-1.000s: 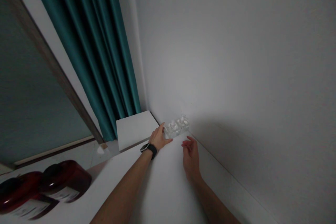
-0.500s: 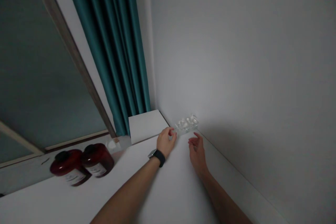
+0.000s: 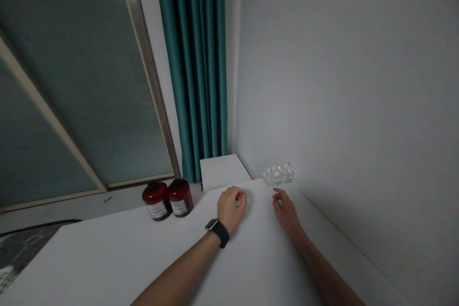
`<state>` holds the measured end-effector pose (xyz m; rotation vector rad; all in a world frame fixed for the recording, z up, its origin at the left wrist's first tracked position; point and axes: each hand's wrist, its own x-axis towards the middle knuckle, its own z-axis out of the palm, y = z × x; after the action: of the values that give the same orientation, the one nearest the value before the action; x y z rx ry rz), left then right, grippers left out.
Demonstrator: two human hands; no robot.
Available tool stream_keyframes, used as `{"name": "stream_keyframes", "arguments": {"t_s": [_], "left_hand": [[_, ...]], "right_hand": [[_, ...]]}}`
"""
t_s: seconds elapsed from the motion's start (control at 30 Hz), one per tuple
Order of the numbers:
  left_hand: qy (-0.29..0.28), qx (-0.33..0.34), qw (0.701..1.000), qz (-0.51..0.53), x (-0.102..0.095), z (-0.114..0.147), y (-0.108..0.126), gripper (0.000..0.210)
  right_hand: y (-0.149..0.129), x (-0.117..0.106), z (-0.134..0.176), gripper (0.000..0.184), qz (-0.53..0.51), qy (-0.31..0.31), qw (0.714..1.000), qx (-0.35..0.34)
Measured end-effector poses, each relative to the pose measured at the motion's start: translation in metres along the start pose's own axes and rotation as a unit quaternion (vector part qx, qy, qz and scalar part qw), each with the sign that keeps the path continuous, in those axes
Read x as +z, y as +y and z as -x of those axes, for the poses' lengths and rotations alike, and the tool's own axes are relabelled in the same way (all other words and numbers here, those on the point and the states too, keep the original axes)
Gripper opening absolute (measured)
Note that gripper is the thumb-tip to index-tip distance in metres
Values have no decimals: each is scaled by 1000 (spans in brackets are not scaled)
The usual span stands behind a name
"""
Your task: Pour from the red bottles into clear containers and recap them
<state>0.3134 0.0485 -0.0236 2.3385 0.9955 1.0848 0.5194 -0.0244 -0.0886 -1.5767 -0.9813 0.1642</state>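
A clear plastic tray (image 3: 278, 175) with several lumpy compartments rests at the far end of the white table, beside the wall. My left hand (image 3: 230, 206), with a dark-banded watch (image 3: 218, 230) on the wrist, hovers over the tabletop to the left and nearer than the tray. Its fingers curl loosely toward the thumb, with a gap between and nothing visible held. Just below the tray is my right hand (image 3: 286, 211), its thumb and forefinger apart and no object in it. Neither hand touches the tray.
Two dark red bottles (image 3: 168, 199) with black caps and white labels stand on the left of the white table (image 3: 118, 253). Beyond the table's far edge is a white box-like surface (image 3: 224, 172). A teal curtain (image 3: 197, 67) and a bare wall (image 3: 333, 86) bound the corner.
Both hands have drawn back from the tray toward me. The tray stays by the wall. The view has turned left, so the bottles and tray appear farther right.
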Motion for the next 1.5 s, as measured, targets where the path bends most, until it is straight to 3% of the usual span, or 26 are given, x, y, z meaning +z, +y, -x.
{"name": "stream_keyframes", "arguments": {"t_s": [0.23, 0.47, 0.67, 0.83, 0.9, 1.0, 1.07, 1.27, 1.37, 1.5], "left_hand": [[12, 21, 1000, -18, -45, 24, -11, 14], [47, 33, 997, -59, -97, 43, -25, 16], [175, 99, 975, -92, -154, 66, -51, 16], [273, 21, 959, -68, -197, 73, -108, 34], [245, -30, 967, -55, -208, 75, -135, 41], [78, -78, 992, -60, -216, 81, -170, 52], [29, -94, 994, -55, -215, 87, -186, 59], [-47, -116, 991, -37, -205, 89, -207, 82], [-64, -117, 990, -37, -199, 82, -208, 89], [-74, -115, 990, -42, -191, 76, -207, 82]], "right_hand": [[-9, 20, 14, 35, 10, -9, 1000, 7], [-41, 74, 31, 38, -13, -76, 997, -7], [-83, 137, 48, 36, -56, -164, 984, -42], [-99, 183, 63, 38, -65, -219, 972, -48], [-100, 198, 66, 39, -58, -236, 969, -54], [-99, 212, 68, 56, -34, -265, 961, -71], [-97, 216, 67, 69, -9, -288, 954, -84], [-92, 221, 63, 93, 69, -342, 931, -106], [-91, 224, 61, 94, 95, -351, 925, -112], [-93, 227, 59, 92, 118, -356, 918, -128]]}}
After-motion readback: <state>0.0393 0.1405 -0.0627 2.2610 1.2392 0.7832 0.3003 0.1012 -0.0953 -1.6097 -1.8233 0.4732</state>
